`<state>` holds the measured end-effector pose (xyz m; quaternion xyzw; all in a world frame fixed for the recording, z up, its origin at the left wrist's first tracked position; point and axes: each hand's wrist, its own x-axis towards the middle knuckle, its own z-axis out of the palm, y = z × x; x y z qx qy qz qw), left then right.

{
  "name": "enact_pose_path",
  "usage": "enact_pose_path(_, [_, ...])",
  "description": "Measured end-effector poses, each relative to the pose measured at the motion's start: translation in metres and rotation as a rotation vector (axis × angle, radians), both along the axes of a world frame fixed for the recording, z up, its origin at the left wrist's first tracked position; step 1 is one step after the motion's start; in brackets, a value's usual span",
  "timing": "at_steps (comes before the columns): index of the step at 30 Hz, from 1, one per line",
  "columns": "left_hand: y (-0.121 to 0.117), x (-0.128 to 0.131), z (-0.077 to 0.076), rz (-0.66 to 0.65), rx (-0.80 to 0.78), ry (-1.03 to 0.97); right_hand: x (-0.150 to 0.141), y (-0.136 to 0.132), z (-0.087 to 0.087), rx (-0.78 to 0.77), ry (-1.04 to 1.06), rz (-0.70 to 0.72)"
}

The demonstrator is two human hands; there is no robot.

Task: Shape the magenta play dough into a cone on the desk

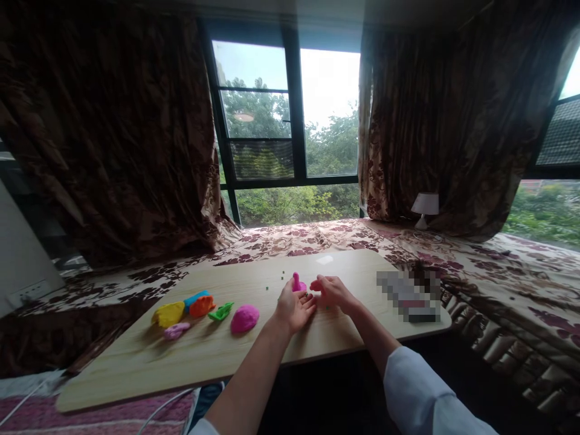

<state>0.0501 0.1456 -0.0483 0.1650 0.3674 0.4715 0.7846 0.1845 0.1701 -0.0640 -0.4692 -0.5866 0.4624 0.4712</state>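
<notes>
My left hand (295, 310) is turned palm up over the table, its fingers stretched out and apart. Just beyond it is a bright pink modelling clay shape (298, 284) with a knob standing up from a wider base; whether the thumb touches it I cannot tell. My right hand (334, 291) is beside it on the right, fingertips drawn together and pointing left. Something small and pinkish may be between them, too small to make out. To the left of my left forearm rests a large magenta clay lump (245, 318).
Further left lie green clay (221, 311), orange clay (202, 306), blue clay (196, 298), yellow clay (168, 315) and light pink clay (176, 330). Tiny green bits (267, 288) dot the wooden table (357, 266). A blurred-out object (410, 297) sits at the right. Behind stands a lamp (425, 208).
</notes>
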Motion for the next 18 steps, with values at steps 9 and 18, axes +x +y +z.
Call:
enact_pose_path(9, [-0.006, 0.006, 0.008, 0.059, 0.092, 0.147, 0.034, -0.003, -0.014, 0.048, 0.281, -0.171])
enact_pose_path(18, [-0.021, 0.001, 0.019, 0.091, 0.328, 0.25, 0.046, 0.014, 0.011, 0.11, 0.214, -0.166])
